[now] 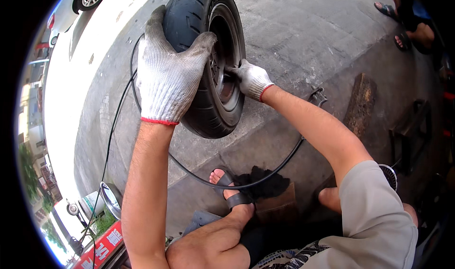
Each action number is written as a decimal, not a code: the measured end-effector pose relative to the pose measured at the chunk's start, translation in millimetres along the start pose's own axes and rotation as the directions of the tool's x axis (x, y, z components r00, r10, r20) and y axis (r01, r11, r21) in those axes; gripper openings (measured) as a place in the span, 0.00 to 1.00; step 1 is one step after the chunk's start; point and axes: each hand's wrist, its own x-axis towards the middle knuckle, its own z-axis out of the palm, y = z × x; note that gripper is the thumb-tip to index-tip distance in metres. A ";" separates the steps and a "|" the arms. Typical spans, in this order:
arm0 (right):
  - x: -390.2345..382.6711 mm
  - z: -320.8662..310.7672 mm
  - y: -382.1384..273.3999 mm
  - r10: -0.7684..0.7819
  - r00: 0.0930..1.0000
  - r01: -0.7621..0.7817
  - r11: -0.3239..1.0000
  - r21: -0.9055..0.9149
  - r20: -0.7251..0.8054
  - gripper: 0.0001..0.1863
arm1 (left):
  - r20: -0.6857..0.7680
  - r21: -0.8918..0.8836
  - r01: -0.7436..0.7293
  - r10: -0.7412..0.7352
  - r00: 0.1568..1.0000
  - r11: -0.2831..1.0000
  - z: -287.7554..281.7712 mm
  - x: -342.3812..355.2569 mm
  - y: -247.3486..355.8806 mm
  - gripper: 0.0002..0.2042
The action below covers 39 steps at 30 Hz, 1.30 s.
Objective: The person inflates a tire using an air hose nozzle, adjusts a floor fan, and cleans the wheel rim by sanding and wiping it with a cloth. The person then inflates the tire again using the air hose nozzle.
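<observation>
A motorcycle wheel (219, 98) with a black tyre (187, 20) stands upright before me on the grey ground, tilted a little. My left hand (171, 74), in a white knitted glove with dirty grey fingertips, clasps the tyre from its left side, thumb over the near sidewall and fingers along the tread. At the right, my right hand (250, 78), in a matching glove, reaches into the rim by the spokes and hub. Its fingers are curled, one pointing inward; their tips are partly hidden against the wheel, so exactly what they pinch is unclear.
A black hose (227, 187) loops across the ground, ending near a metal fitting (317, 96). Beside my sandalled foot (231, 188) lie dark cloth (265, 182) and a brown block (278, 205). A wooden log (361, 105) lies right; another person's feet (402, 41) are farther off.
</observation>
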 end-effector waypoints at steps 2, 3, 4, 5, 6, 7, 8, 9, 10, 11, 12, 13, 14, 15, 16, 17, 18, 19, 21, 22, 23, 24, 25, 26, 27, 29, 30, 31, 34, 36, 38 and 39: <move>-33.9 2.6 -1.2 0.039 0.999 -0.041 0.993 0.113 0.024 0.23 | -0.010 -0.082 -0.019 0.018 1.000 0.996 1.6 -3.3 -8.3 0.43; -54.1 -7.9 -3.5 0.135 0.980 -0.150 0.984 0.097 0.145 0.25 | -0.013 -0.084 -0.012 0.011 1.000 0.996 1.9 -4.9 -11.2 0.43; -75.4 -11.0 10.3 0.116 0.987 -0.129 0.984 0.120 0.113 0.28 | -0.021 -0.078 -0.022 0.021 1.000 0.997 1.3 -3.2 -7.5 0.43; -99.4 -20.1 8.0 0.153 0.984 -0.167 0.969 0.183 0.091 0.29 | -0.022 -0.054 -0.023 0.022 1.000 0.998 -2.1 -4.9 -10.4 0.43; -117.7 -27.5 6.4 0.189 0.972 -0.210 0.967 0.147 0.142 0.26 | -0.023 -0.044 -0.015 0.014 1.000 0.999 -5.8 -5.3 -17.2 0.43; -136.6 -33.0 9.2 0.152 0.981 -0.164 0.981 0.108 0.117 0.24 | -0.013 -0.073 0.008 -0.009 1.000 0.997 -8.3 -4.4 -23.0 0.43; -148.0 -40.7 14.4 0.090 0.987 -0.098 0.994 0.053 0.135 0.24 | -0.003 -0.102 0.031 -0.031 1.000 0.994 -9.9 -6.0 -27.6 0.43; -162.2 -54.0 18.2 0.046 0.986 -0.044 0.999 -0.012 0.161 0.24 | 0.022 -0.093 0.048 -0.046 0.999 0.994 -11.9 -5.0 -18.1 0.43; -170.4 -62.1 14.0 0.044 0.984 -0.043 0.999 -0.011 0.171 0.24 | 0.025 -0.060 0.045 -0.044 0.999 0.997 -14.6 -5.6 -20.5 0.42; -178.5 -69.2 8.4 0.028 0.976 -0.002 0.993 -0.121 0.214 0.25 | 0.030 -0.026 0.042 -0.042 0.999 0.999 -17.3 -5.8 -25.3 0.41; -186.9 -75.5 6.8 0.022 0.967 0.040 0.971 -0.235 0.255 0.26 | 0.031 -0.033 0.049 -0.048 0.998 0.998 -16.3 -5.6 -28.3 0.41; -196.3 -76.7 9.3 0.025 0.965 0.040 0.970 -0.240 0.262 0.26 | 0.016 -0.052 0.042 -0.041 0.999 0.998 -15.8 -6.1 -30.7 0.41; -206.3 -75.5 13.3 0.023 0.929 0.088 0.956 -0.280 0.370 0.29 | 0.000 -0.069 0.035 -0.035 0.999 0.997 -15.6 -7.1 -33.1 0.41; -215.3 -74.8 14.1 0.026 0.880 0.140 0.940 -0.311 0.474 0.33 | 0.001 -0.072 0.041 -0.041 0.999 0.997 -15.2 -8.7 -34.0 0.41; -227.2 -74.2 11.1 -0.077 0.927 0.202 0.928 -0.314 0.367 0.32 | 0.000 -0.087 0.042 -0.042 0.999 0.995 -15.3 -10.5 -35.0 0.41; -231.2 -76.7 11.4 -0.076 0.925 0.203 0.927 -0.314 0.372 0.32 | -0.002 -0.100 0.042 -0.043 0.999 0.994 -15.9 -11.9 -36.1 0.41; -231.1 -85.5 4.3 -0.040 0.906 0.189 0.929 -0.319 0.422 0.30 | 0.015 -0.110 0.071 -0.070 0.997 0.991 -19.0 -13.4 -37.0 0.41; -231.4 -91.6 2.1 0.003 0.883 0.171 0.929 -0.329 0.469 0.28 | 0.017 -0.114 0.077 -0.075 0.997 0.990 -21.9 -15.7 -25.4 0.41; -234.9 -91.1 -4.1 -0.161 0.941 0.267 0.893 -0.362 0.297 0.16 | -0.065 -0.021 0.043 -0.044 0.997 0.999 -28.3 -17.8 -1.9 0.40; -238.6 -87.9 -13.0 -0.186 0.911 0.296 0.917 -0.269 0.368 0.14 | -0.071 0.006 0.024 -0.024 0.997 1.000 -29.7 -18.4 0.4 0.38; -244.5 -85.3 -20.8 -0.216 0.874 0.316 0.933 -0.171 0.435 0.13 | -0.073 0.013 0.026 -0.024 0.997 1.000 -31.9 -21.0 3.8 0.38; -258.8 -65.6 -14.7 -0.346 0.826 0.399 0.917 -0.029 0.445 0.11 | -0.058 0.020 0.053 -0.052 0.997 0.998 -34.3 -20.7 10.6 0.38; -269.9 -42.3 -21.5 -0.356 0.753 0.362 0.926 0.104 0.554 0.14 | -0.041 0.035 0.082 -0.080 0.996 0.996 -34.6 -21.6 14.2 0.39; -280.2 -23.2 -29.3 -0.403 0.679 0.394 0.905 0.158 0.613 0.17 | -0.028 0.076 0.094 -0.092 0.995 0.993 -34.9 -22.6 20.7 0.39; -289.2 2.6 -33.5 -0.459 0.630 0.418 0.880 0.224 0.627 0.21 | -0.041 0.070 0.086 -0.083 0.996 0.994 -30.3 -18.4 14.3 0.39; -297.7 51.9 -47.4 -0.528 0.612 0.478 0.840 0.257 0.589 0.24 | -0.028 -0.017 -0.043 0.042 0.999 0.999 -12.6 -13.8 -12.3 0.41; -303.8 78.2 -40.6 -0.582 0.639 0.569 0.797 0.201 0.502 0.23 | -0.058 0.027 -0.101 0.102 0.993 0.995 -6.8 -11.7 -9.8 0.41; -310.4 97.1 -39.5 -0.639 0.649 0.648 0.748 0.141 0.412 0.22 | -0.056 0.028 -0.110 0.111 0.992 0.994 -7.0 -11.7 -3.9 0.41; -317.1 105.5 -55.3 -0.480 0.777 0.498 0.864 0.068 0.406 0.20 | 0.011 0.011 -0.049 0.049 0.999 0.999 -12.5 -13.8 9.3 0.41; -316.0 107.6 -61.0 -0.440 0.778 0.479 0.878 0.030 0.449 0.17 | 0.005 0.010 -0.038 0.038 0.999 0.999 -11.2 -12.8 12.1 0.41; -313.6 108.4 -66.7 -0.382 0.756 0.444 0.896 0.012 0.532 0.12 | -0.004 0.008 -0.028 0.028 1.000 1.000 -7.5 -8.9 12.6 0.41; -314.6 108.1 -72.0 -0.338 0.756 0.374 0.926 0.054 0.560 0.12 | -0.025 0.032 -0.058 0.059 0.998 0.998 -4.8 -6.5 11.0 0.42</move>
